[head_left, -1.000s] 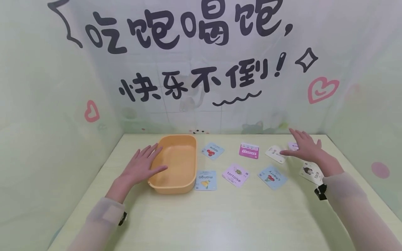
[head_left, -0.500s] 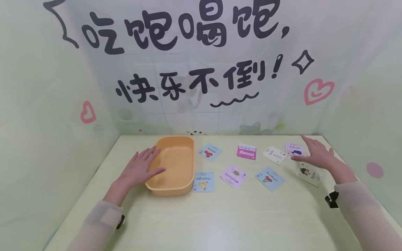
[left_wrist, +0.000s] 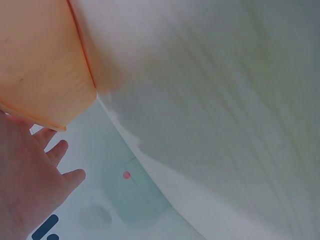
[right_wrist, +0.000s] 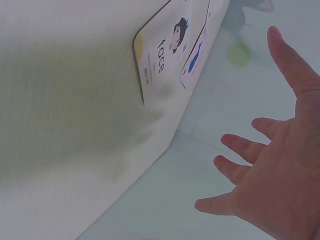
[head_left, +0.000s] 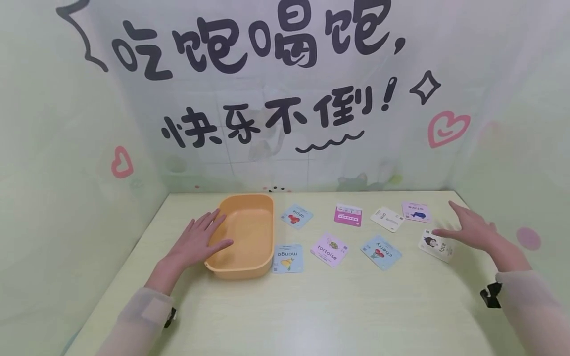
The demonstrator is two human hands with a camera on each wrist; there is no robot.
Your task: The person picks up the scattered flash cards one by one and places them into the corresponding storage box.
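Observation:
In the head view my left hand (head_left: 196, 242) lies with extended fingers at the left rim of the orange plastic bin (head_left: 242, 273). The left wrist view shows that hand (left_wrist: 30, 175) beside the bin's wall (left_wrist: 47, 75); whether it touches the rim I cannot tell. My right hand (head_left: 478, 235), fingers spread and holding nothing, hovers just right of the white "face" card (head_left: 431, 242). From the right wrist, the hand (right_wrist: 275, 180) is apart from the flat "face" card (right_wrist: 167, 45). The purple "whale" card (head_left: 416, 211) lies behind it.
Other cards lie on the table (head_left: 285, 316): "apple" (head_left: 297, 216), "mango" (head_left: 287, 258), "tortoise" (head_left: 330, 249), "cherry" (head_left: 380, 252), a magenta card (head_left: 348, 215) and a white "arm" card (head_left: 387, 219). Printed curtains (head_left: 285, 173) enclose the back and sides.
My right hand has moved right and slightly down, from over the white and purple cards to beside the "face" card, uncovering the "whale" card. My left hand stays by the bin. The view has shifted slightly.

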